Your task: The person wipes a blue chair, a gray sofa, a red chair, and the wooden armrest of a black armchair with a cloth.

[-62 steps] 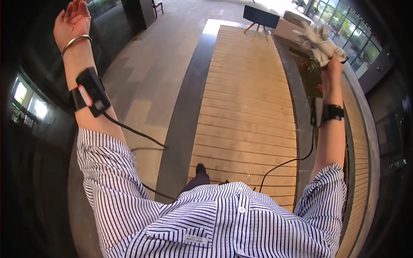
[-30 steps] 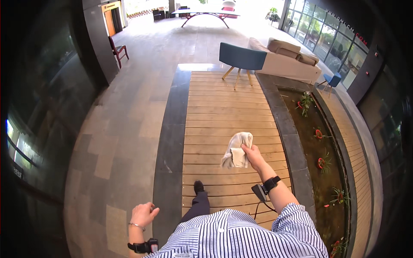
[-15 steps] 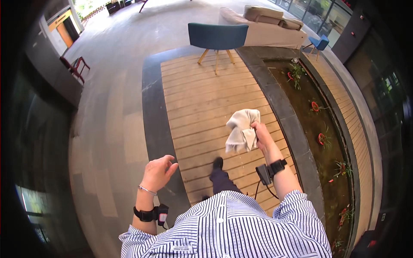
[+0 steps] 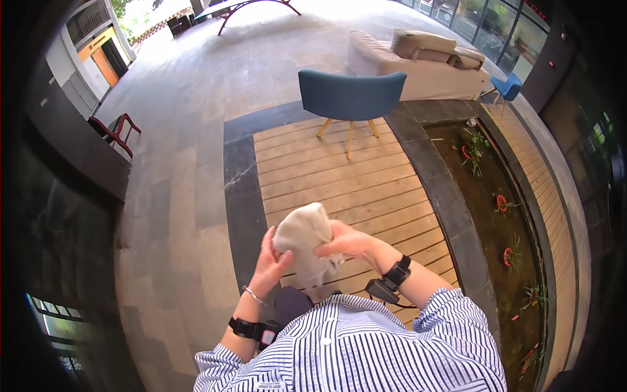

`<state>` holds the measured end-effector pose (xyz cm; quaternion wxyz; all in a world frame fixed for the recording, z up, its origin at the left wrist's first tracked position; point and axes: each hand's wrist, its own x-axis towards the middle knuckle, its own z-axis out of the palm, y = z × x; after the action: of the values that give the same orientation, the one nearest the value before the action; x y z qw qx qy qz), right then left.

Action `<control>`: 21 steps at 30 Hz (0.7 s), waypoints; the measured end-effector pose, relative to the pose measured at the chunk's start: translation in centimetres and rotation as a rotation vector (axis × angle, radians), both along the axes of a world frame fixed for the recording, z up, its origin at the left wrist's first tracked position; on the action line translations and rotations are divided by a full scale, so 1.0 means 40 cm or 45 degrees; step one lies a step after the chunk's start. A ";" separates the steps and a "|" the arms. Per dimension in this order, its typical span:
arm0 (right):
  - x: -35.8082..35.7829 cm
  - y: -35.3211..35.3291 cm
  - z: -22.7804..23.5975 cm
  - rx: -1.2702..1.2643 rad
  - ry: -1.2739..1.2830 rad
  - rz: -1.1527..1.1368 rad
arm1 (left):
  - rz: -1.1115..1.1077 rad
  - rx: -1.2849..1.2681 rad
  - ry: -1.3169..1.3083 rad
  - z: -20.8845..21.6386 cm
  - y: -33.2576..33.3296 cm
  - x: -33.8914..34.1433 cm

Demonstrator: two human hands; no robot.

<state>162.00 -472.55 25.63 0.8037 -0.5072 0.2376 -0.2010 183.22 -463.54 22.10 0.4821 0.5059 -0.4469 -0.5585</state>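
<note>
A bunched beige cloth (image 4: 304, 235) hangs in front of my body, over the wooden decking. My right hand (image 4: 347, 242) grips its right side, thumb pressed across the front. On the opposite side my left hand (image 4: 269, 262) touches the cloth's edge, with its fingers behind the fabric and the thumb standing apart; those fingertips are partly hidden. The lower end of the cloth droops loosely between both hands.
Ahead on the wooden decking (image 4: 339, 176) stands a blue chair (image 4: 353, 95). Beyond it is a beige sofa (image 4: 418, 68). A sunken water trough (image 4: 486, 215) with potted plants runs along the right, edged by dark stone. A dark red chair (image 4: 117, 134) stands at the left wall.
The cloth has moved left and closer to my body in my right hand. My left hand has come up to meet it. The blue chair appears nearer.
</note>
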 end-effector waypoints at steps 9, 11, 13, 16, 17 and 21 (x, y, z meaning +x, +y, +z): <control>0.215 -0.470 -0.063 -0.015 0.120 0.144 | 0.025 0.053 0.335 -0.047 -0.485 0.258; 0.245 -0.558 -0.087 0.041 0.183 0.059 | -0.033 0.029 0.269 -0.042 -0.616 0.297; 0.267 -0.645 -0.093 0.027 0.261 0.004 | -0.102 0.015 0.166 -0.037 -0.741 0.317; 0.267 -0.780 -0.114 0.122 0.303 -0.182 | -0.313 0.109 -0.130 -0.041 -0.939 0.348; 0.258 -0.824 -0.124 0.213 0.272 -0.300 | -0.349 0.122 -0.129 -0.053 -1.010 0.355; 0.142 -0.935 -0.231 0.239 0.498 -0.754 | -0.546 0.246 -0.134 -0.093 -1.257 0.321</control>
<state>167.67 -509.93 16.38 0.6930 -0.3695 0.5407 -0.3015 196.04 -513.82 18.39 0.2779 0.4717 -0.5131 -0.6611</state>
